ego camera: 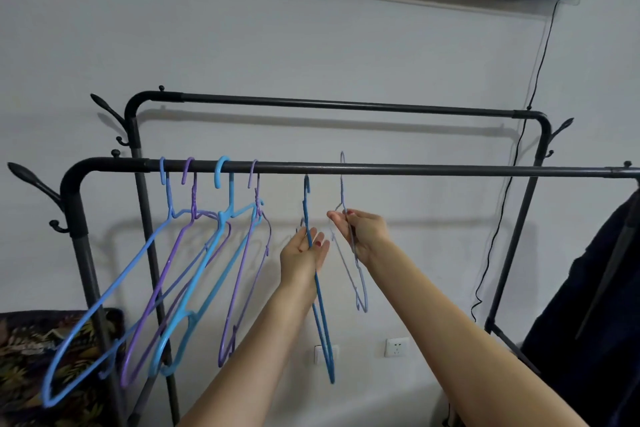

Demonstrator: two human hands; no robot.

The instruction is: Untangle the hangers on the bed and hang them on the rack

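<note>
Hangers: the left hand (304,250) grips a dark blue hanger (320,305) just under the rack's front bar (450,170); the right hand (362,230) pinches a pale hanger (360,288) whose hook rises behind that bar. Four hung hangers (194,253) crowd the bar's left end; the bar is bare rightward to a dark garment (595,305).

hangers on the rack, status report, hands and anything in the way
Left hand holds dark blue wire hanger, hook at black front rail. Right hand pinches pale lilac wire hanger. Rail stretch ahead unobstructed.
</note>
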